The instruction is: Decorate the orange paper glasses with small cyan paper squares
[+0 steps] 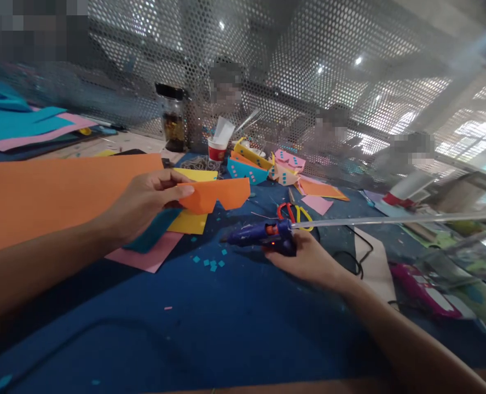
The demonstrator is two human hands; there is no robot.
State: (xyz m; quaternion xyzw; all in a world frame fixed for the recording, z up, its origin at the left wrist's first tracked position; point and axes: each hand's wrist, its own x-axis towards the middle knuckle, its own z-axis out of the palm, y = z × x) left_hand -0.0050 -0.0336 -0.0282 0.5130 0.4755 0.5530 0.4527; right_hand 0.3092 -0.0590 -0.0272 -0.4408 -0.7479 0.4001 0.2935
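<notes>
Between thumb and fingers, my left hand [156, 191] pinches an orange paper cutout [216, 195] with a notch in its lower edge, shaped like a small mask. My right hand [304, 260] is wrapped round a blue glue gun [259, 234], its nozzle pointing left, below the cutout and apart from it. A long clear glue stick [374, 220] sticks out of the gun's back. Small blue paper squares [213, 265] lie scattered on the dark blue table [210, 339] under the nozzle. Yellow paper [189, 223] and pink paper [155, 253] lie beneath my left hand.
A large orange sheet [62, 191] spreads at left. Decorated paper cutouts [247, 171], a red-and-white cup [217, 149] and a black-lidded jar [173, 120] stand at the back. Scissors [294, 214] lie behind the gun; a magenta tool [426, 290] is at right. People sit beyond the perforated screen.
</notes>
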